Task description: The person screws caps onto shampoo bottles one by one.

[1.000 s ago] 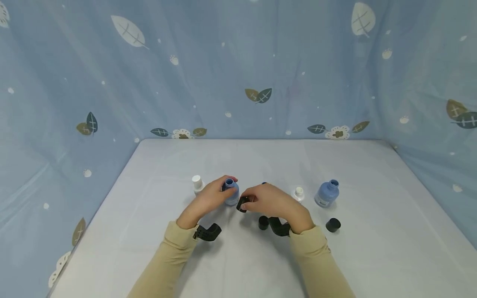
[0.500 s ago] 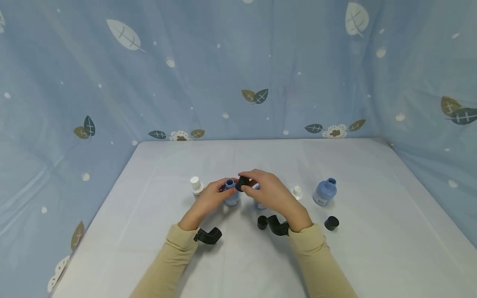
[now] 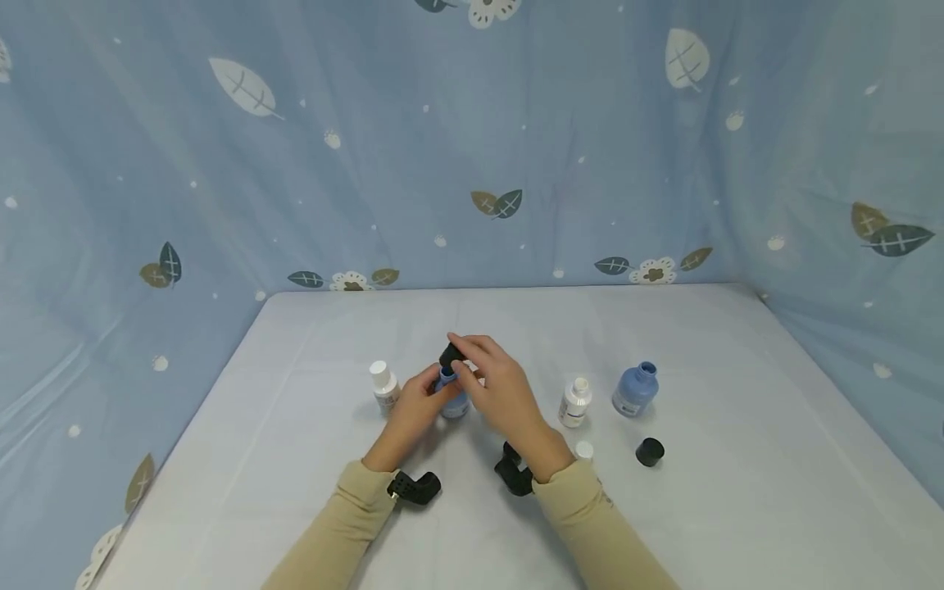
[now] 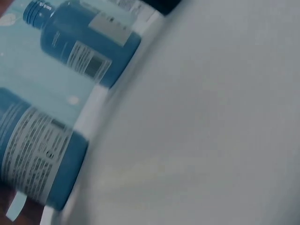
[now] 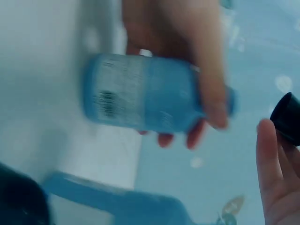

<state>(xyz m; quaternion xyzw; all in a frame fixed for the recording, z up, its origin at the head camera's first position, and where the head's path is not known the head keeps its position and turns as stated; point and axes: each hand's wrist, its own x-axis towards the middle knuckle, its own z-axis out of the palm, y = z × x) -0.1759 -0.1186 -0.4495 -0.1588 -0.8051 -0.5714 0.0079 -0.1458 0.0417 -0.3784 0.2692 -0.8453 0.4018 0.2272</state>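
Note:
My left hand (image 3: 415,407) grips an uncapped blue bottle (image 3: 455,406) that stands upright on the table, fingers wrapped round its body. In the right wrist view the bottle (image 5: 136,93) shows its white label, and the left thumb lies along its neck. Just above the mouth, a black screw cap (image 3: 451,356) is pinched between the fingertips and thumb of my right hand (image 3: 503,392). That cap (image 5: 288,117) appears apart from the neck in the right wrist view, its hollow side facing the bottle.
A white bottle (image 3: 385,388) stands left of the hands. To the right are another white bottle (image 3: 574,403), an open blue bottle (image 3: 636,390), a black cap (image 3: 650,452) and a white cap (image 3: 584,450). Another open blue bottle (image 4: 89,42) shows in the left wrist view.
My right hand has lifted the black cap from low beside the bottle, moving it up and left over the mouth. The left hand has kept its grip on the bottle.

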